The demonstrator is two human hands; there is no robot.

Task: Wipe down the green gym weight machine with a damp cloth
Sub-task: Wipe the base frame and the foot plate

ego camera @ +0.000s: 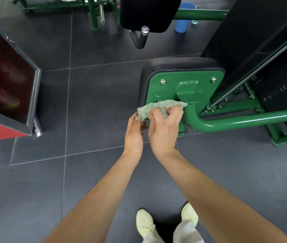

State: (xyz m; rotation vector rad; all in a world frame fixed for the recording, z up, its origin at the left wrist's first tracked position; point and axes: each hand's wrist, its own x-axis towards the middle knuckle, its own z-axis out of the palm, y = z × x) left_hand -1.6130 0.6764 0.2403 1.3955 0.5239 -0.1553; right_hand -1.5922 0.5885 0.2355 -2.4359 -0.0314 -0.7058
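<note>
Both hands out in front at about waist height, forearms bare and reaching forward and down, meeting just in front of the machine. Right hand (pixel 164 126) knuckles-up, fingers curled and pinching the bunched middle of the pale green cloth (pixel 158 106). Left hand (pixel 134 133) thumb-side up, palm turned inward, fingertips closed on the cloth's near-left corner. Cloth crumpled and stretched between the two, its far end lying against, or just over, the lower edge of the green backing plate (pixel 184 88); contact hard to confirm from this angle. Looks like a regather or refold of the cloth rather than a wiping stroke, judging by both hands being busy with the fabric itself.

Progress hard to read. No wet streaks or dull patches to separate wiped metal from unwiped; plate glossy all over. Likely somewhere in the middle: cloth at the plate, with plenty of frame yet to reach. Left to cover, by the look of it: the curved green tube (pixel 244 121) running right from under the plate, the black pad (pixel 145 74) around the plate's far edge, the green struts beside the weight stack (pixel 282 90), and the farther green frame (pixel 93 13) at top.

Beyond: blue bucket (pixel 183 23) on the dark tiled floor (pixel 95 95) behind the upper pad, presumably for rinsing. Pale yellow shoes (pixel 145 223) at the bottom, toes pointed at the machine.
</note>
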